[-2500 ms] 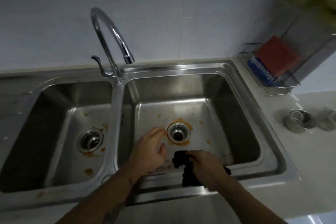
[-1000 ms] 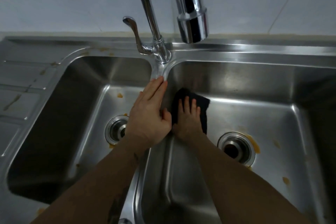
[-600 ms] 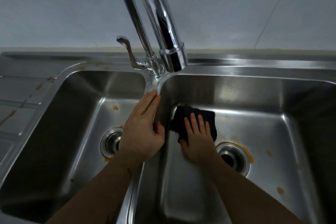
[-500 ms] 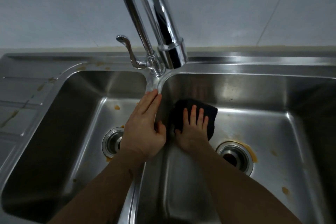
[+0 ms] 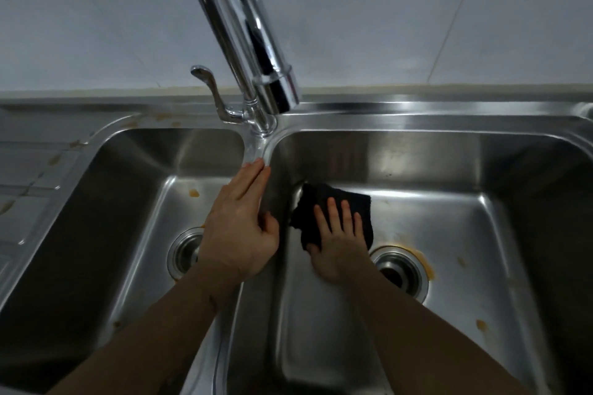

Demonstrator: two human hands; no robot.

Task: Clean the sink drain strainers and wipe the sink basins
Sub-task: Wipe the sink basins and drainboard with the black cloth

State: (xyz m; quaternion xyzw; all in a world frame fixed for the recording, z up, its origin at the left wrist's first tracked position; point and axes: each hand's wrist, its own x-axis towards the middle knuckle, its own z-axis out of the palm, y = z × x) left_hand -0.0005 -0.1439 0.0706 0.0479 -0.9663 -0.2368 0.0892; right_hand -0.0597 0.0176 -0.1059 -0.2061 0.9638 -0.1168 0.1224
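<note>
Both hands are lying flat — your right hand (image 5: 340,250) fingers (image 5: 333,215) are pressing the black cloth (image 5: 333,212), left hand (image 5: 239,234) fingers are resting released on the sink divider (image 5: 256,151).

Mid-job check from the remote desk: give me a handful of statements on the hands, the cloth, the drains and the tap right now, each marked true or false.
1. The right hand presses a black cloth flat on the floor of the right basin. True.
2. The left hand holds a strainer. False: it lies open and empty on the divider between the basins.
3. Water runs from the faucet. False: no stream shows at the spout.
4. An orange stain rings the right drain. True.
5. The left basin is spotless. False: orange spots mark its floor.
</note>
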